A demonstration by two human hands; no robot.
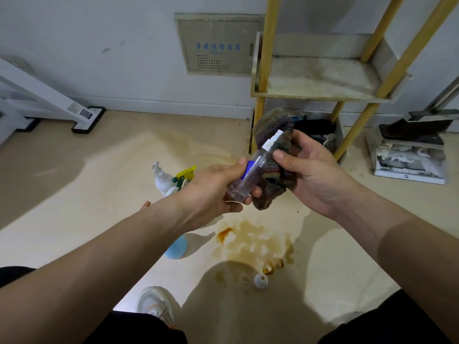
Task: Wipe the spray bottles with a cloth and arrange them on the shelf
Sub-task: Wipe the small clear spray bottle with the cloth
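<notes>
While L hand [218, 192] grips clear spray bottle [250, 175], R hand [313, 170] clamps cloth [270, 180] round its top | wipe underway | trigger bottles [162, 180] + shelf [320, 95] pending

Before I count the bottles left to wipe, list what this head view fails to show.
Head view only:
Clear bottle: the cloth hides its far side.
Blue bottle: the left forearm covers its top.
Yellow-green trigger: the left hand hides its bottle's body.
Shelf: upper tiers cut off by the top edge.
Bottom tier: dark, screened by cloth and right hand.
Small white object: too small to identify.
</notes>
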